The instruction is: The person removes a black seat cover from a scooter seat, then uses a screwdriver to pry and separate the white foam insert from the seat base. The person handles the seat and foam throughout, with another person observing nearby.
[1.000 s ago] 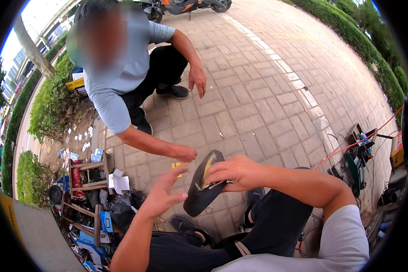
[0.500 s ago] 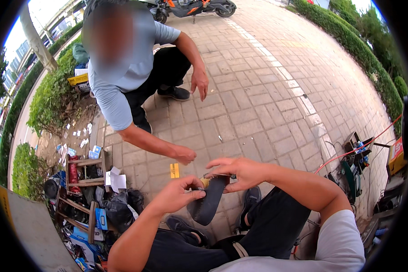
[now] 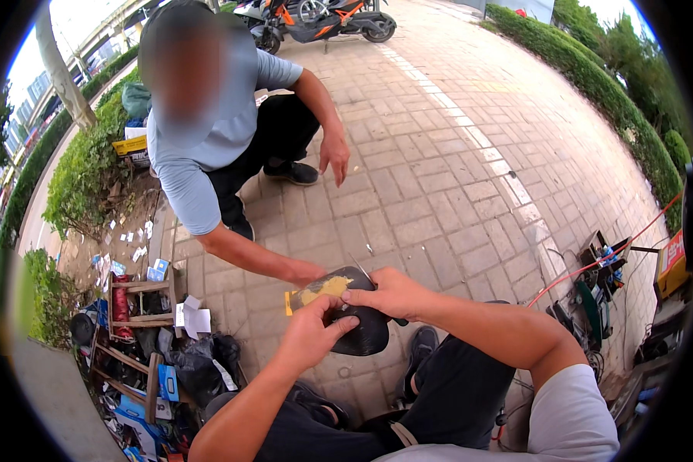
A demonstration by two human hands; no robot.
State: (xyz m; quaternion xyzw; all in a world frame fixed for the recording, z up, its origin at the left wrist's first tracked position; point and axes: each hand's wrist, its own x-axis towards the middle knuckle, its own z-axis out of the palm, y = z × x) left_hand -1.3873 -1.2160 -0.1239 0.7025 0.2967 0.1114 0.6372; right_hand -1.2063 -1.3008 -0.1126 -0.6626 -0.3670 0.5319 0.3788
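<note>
A black, rounded piece (image 3: 362, 336) that looks like a shoe sole is held up in front of my knees. A rough yellowish patch (image 3: 325, 288) covers part of its upper face. My left hand (image 3: 309, 329) pinches its near edge between thumb and fingers. My right hand (image 3: 396, 294) is closed over the far right side, its thumb on the piece. From that hand sticks out a thin metal tool (image 3: 359, 266), whose kind I cannot make out; a dark end shows below the palm. Another person's forearm (image 3: 266, 262) reaches behind the piece, which hides the hand.
The other person squats opposite on the brick paving (image 3: 439, 223). A yellow card (image 3: 289, 302) lies partly hidden behind the piece. At left are wooden frames (image 3: 142, 300), black plastic bags (image 3: 200, 362) and litter. Machinery (image 3: 597, 285) with a red cable (image 3: 585, 260) stands at right.
My hands have turned the black piece so that its yellowish patch shows. The right hand has come down closer to the left. The other person's hand has moved behind the piece.
</note>
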